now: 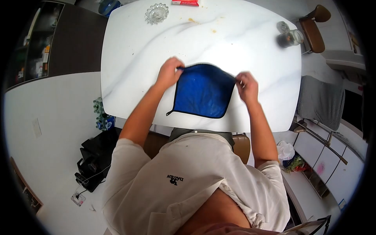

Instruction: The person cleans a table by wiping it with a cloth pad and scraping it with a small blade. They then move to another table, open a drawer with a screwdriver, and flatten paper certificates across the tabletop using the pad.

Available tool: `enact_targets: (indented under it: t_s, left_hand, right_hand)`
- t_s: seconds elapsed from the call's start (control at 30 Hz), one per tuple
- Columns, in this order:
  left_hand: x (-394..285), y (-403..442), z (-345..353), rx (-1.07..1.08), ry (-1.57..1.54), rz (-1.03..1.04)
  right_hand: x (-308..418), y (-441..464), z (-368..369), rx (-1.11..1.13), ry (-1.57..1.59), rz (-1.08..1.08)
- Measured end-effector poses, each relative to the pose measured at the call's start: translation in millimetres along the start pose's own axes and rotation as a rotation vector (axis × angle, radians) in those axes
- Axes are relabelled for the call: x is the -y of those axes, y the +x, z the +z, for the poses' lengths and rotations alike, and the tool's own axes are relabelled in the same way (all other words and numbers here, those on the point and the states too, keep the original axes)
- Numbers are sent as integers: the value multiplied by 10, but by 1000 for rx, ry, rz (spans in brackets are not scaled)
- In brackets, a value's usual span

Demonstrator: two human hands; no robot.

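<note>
A blue cloth with black edging is spread between my two hands above the near part of the white table. My left hand pinches its far left corner. The far right corner is gripped by the fingers of my right hand. Between the hands the far edge bows away from me. The lower part hangs toward the table's near edge, with a small black loop at the near left corner. Whether the lower part touches the table I cannot tell.
Far on the table are a clear glass ashtray and a red box. A glass jar lies at the right, beside a small glass object. Stains and crumbs dot the tabletop. A brown chair stands beyond the right edge.
</note>
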State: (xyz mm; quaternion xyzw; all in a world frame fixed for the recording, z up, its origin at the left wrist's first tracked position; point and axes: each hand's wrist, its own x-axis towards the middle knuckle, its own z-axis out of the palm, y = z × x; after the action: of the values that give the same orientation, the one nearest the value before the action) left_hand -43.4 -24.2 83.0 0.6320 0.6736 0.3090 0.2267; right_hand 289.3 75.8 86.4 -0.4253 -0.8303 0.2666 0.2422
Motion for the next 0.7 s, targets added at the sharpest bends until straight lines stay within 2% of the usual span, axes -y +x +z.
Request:
enact_targets:
  t_s: [0.1, 0.2, 0.27, 0.37, 0.43, 0.5, 0.53, 0.63, 0.7]
  left_hand:
    - [87, -749, 117, 80, 11, 119]
    - [178, -1412, 326, 244, 27, 72]
    - [291, -1765, 553, 244, 49, 62]
    - [278, -1868, 634, 200, 78, 8]
    - [256, -1832, 652, 132, 64, -45]
    - [100, -1746, 641, 53, 118, -229]
    - [23, -1692, 637, 13, 144, -319]
    - [126, -1641, 797, 34, 188, -613]
    - [217, -1617, 876, 71, 82, -745]
  right_hand:
    - [22, -699, 154, 114, 24, -69]
    - [24, -1274, 338, 239, 54, -27]
    - [-48, -1569, 493, 338, 48, 59]
    - [72, -1592, 490, 339, 116, 91]
    - [58, -1568, 541, 247, 31, 243]
    - [8, -1523, 681, 64, -58, 460]
    - [-44, -1495, 766, -3, -167, 449]
    - [-40, -1430, 893, 149, -168, 718]
    - [-38, -1423, 988, 91, -125, 779]
